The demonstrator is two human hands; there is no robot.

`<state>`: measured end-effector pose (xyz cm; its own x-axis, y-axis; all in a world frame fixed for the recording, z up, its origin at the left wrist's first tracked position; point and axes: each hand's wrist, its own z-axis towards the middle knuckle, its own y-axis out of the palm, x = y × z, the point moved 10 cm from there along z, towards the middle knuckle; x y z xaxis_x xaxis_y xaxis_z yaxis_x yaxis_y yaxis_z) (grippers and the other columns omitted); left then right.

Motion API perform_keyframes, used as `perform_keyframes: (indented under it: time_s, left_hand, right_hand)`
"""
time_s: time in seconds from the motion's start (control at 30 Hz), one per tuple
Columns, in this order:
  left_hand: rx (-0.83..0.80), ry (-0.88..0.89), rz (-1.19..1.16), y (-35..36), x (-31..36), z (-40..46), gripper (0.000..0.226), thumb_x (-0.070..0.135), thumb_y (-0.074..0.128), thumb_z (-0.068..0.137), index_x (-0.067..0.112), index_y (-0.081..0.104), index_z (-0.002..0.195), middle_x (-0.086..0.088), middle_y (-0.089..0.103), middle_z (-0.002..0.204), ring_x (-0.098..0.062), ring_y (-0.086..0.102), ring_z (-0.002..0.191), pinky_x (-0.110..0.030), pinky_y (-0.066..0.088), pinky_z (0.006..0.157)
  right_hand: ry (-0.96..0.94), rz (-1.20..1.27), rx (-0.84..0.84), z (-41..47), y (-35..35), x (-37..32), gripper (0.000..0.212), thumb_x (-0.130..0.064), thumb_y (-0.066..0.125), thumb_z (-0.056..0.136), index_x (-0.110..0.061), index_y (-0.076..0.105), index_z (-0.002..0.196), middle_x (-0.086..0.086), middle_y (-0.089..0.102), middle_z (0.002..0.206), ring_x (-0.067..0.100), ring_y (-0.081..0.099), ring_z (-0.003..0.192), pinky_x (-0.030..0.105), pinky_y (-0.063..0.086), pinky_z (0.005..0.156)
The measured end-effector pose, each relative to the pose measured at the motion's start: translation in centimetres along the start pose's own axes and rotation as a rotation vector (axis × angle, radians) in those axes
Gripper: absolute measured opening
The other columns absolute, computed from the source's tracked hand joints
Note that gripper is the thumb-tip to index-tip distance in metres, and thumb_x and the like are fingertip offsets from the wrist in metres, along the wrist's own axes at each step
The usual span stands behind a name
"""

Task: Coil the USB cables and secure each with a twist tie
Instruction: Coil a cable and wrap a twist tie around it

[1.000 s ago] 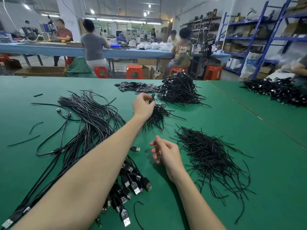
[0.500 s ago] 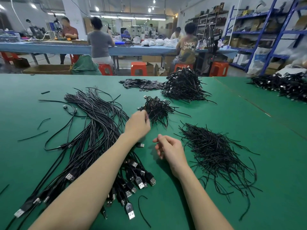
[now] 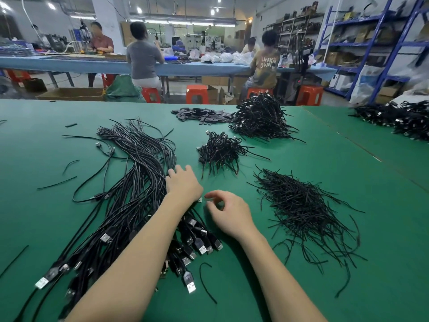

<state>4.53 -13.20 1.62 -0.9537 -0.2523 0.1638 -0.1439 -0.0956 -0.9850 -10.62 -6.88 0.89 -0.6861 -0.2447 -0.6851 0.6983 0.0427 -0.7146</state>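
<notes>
The left hand (image 3: 183, 184) lies palm down on the bundle of loose cables (image 3: 137, 182), fingers spread at its right edge; whether they have closed round one strand cannot be told. The right hand (image 3: 228, 213) hangs just beside it, thumb and forefinger curled toward each other with nothing visible between them. Just right of the right hand lies the heap of twist ties (image 3: 301, 210); beyond both hands sits a small pile of coiled cables (image 3: 219, 151), and farther off a bigger pile (image 3: 260, 119).

The likeliest trouble is the tangle: the cables lie crossed over one another, so lifting one could drag its neighbours and their plugs (image 3: 197, 242) out of line or toward the near edge. A tie picked from that matted heap could bring several others with it.

The work surface is a green mat (image 3: 301, 287) with stray ties scattered on it. Past it, people sit on orange stools (image 3: 196, 94) at a long blue bench (image 3: 92, 63), with blue shelving (image 3: 380, 43) to the far right.
</notes>
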Motion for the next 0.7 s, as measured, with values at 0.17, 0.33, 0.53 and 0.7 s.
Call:
perform_keyframes:
  time_s: [0.17, 0.33, 0.53, 0.7]
  left_hand:
    - [0.172, 0.189, -0.355, -2.0, 0.0, -1.3, 0.019, 0.018, 0.046, 0.098, 0.008, 0.060, 0.107, -0.013, 0.062, 0.108, -0.032, 0.057, 0.104, -0.043, 0.046, 0.093]
    - [0.157, 0.275, -0.290, -2.2, 0.9, -2.3, 0.020, 0.026, 0.044, 0.100, 0.017, 0.060, 0.092, -0.003, 0.066, 0.090, -0.029, 0.061, 0.090, -0.036, 0.042, 0.083]
    - [0.160, 0.328, -0.277, -2.2, 1.2, -2.6, 0.047, 0.039, 0.030, 0.106, 0.019, 0.066, 0.082, 0.001, 0.069, 0.081, -0.026, 0.063, 0.089, -0.043, 0.038, 0.105]
    - [0.039, 0.396, -0.504, -2.4, 2.2, -3.4, 0.065, 0.054, 0.022, 0.105, 0.023, 0.068, 0.069, 0.012, 0.057, 0.051, -0.005, 0.062, 0.070, -0.035, 0.034, 0.111]
  right_hand:
    - [-0.042, -0.259, -0.069, 0.1, 1.4, -1.2, 0.041, -0.053, 0.049, 0.099, -0.048, 0.052, 0.140, -0.004, 0.058, 0.112, 0.026, 0.062, 0.106, 0.036, 0.048, 0.090]
    - [0.007, -0.294, 0.022, 0.1, 1.3, -1.8, 0.030, -0.056, 0.057, 0.094, -0.048, 0.067, 0.121, -0.006, 0.058, 0.101, 0.024, 0.064, 0.096, 0.034, 0.051, 0.081]
    - [0.096, -0.036, 0.020, 0.4, 0.7, -1.0, 0.011, -0.040, 0.071, 0.086, -0.036, 0.071, 0.096, -0.014, 0.065, 0.096, 0.013, 0.062, 0.091, 0.030, 0.049, 0.080]
    - [0.181, 0.664, -0.050, 1.1, -3.8, -0.1, 0.010, -0.018, 0.072, 0.093, -0.013, 0.068, 0.102, 0.003, 0.076, 0.097, 0.015, 0.070, 0.076, 0.024, 0.055, 0.063]
